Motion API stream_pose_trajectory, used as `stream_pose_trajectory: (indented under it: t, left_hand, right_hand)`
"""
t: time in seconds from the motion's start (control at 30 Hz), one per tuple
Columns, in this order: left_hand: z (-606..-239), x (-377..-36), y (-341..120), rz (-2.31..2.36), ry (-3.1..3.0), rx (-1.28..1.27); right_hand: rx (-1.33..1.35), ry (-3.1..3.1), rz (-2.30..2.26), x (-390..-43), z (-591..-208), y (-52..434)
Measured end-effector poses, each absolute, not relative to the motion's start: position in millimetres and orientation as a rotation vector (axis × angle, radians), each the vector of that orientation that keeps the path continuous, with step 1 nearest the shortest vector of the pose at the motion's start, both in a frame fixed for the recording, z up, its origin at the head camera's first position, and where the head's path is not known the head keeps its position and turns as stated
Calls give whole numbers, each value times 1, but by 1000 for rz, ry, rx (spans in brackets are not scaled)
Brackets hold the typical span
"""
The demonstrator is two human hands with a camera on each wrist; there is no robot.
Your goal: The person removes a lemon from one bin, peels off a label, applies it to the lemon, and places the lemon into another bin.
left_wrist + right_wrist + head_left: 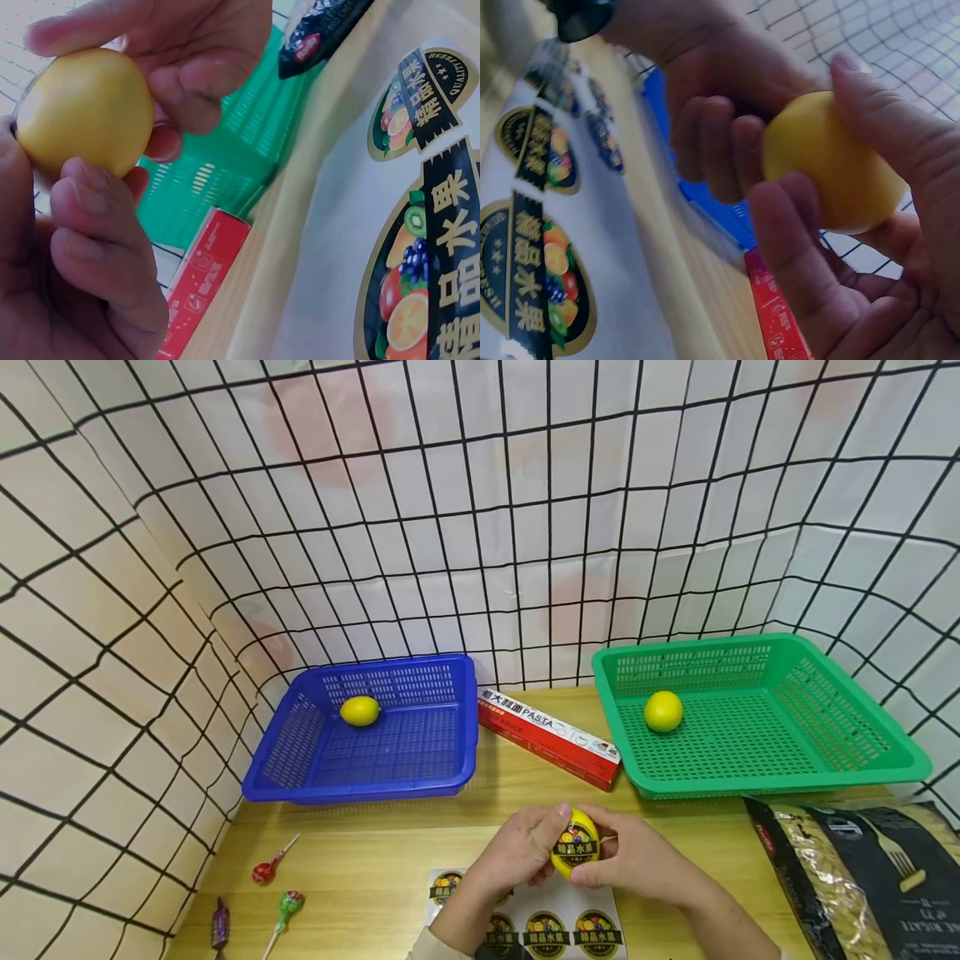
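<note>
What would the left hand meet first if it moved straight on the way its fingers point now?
The left hand points right, toward the right hand. Its grip is already on the lemon that both hands hold, so it would press the lemon into the right hand's fingers first, probably at once.

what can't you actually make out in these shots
- Sticker sheet: head view, the hands cover its upper part and the bottom edge cuts it off, so the sticker count is unknown.
- Lemon held by left hand and right hand: both wrist views show only its bare side; the sticker faces away.
- Pasta box: small print too tiny to read.
- Dark pasta bag: cut off by the frame's edges.
</note>
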State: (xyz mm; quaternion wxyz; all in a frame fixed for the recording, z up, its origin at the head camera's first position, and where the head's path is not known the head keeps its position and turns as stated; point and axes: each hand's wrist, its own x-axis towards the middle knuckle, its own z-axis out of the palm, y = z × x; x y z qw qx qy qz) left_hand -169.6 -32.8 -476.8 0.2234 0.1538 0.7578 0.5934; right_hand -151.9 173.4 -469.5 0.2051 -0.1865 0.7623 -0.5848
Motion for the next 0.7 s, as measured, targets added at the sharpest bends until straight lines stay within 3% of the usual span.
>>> stream_pose_trajectory:
  t: [0.7]
  left_hand:
    - [-485, -168, -43, 1525, 1965, 629]
  right_hand:
    - [-798, 2044, -1533, -139, -463, 200]
